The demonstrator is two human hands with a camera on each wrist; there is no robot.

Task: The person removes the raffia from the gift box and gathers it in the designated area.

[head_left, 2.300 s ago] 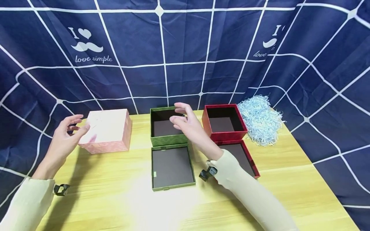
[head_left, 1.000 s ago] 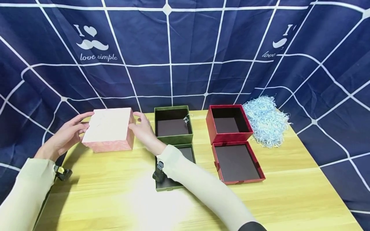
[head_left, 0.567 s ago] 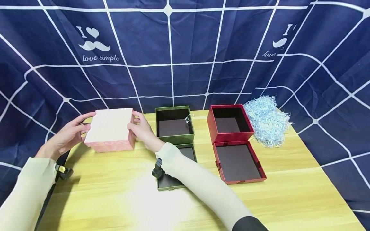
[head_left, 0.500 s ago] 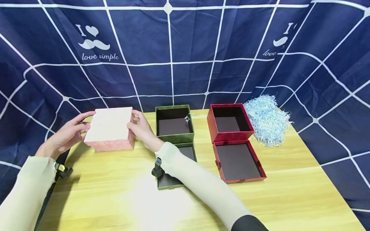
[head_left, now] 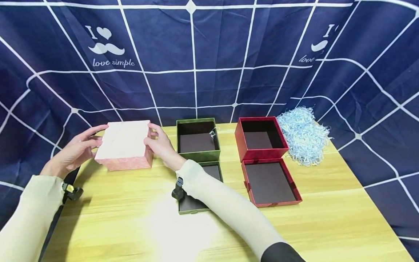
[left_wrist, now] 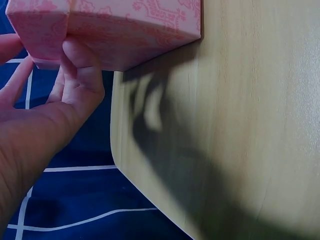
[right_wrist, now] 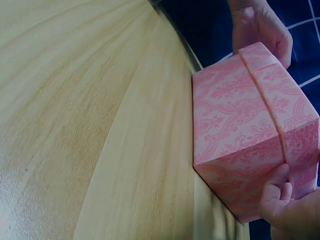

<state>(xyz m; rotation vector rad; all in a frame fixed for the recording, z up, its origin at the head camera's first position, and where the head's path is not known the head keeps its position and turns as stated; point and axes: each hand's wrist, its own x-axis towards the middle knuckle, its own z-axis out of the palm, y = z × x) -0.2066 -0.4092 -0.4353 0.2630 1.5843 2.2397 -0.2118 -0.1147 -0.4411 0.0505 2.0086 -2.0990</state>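
Note:
A closed pink patterned gift box stands at the table's left, its lid seam showing in the right wrist view. My left hand grips its left side, the thumb against the lid seam in the left wrist view. On the opposite side my right hand holds the box, with its thumb at the same seam. The box sits level on the table, near its edge. Some fingertips of both hands are hidden behind the box.
Right of the pink box stand an open green box and an open red box. In front lie the green lid, partly under my right sleeve, and the red lid. Light-blue shredded paper is heaped at the far right.
My right hand has gone left from above the green box to the pink box's right side. My left hand has settled against its left side. Both hold nearly still in the last half second.

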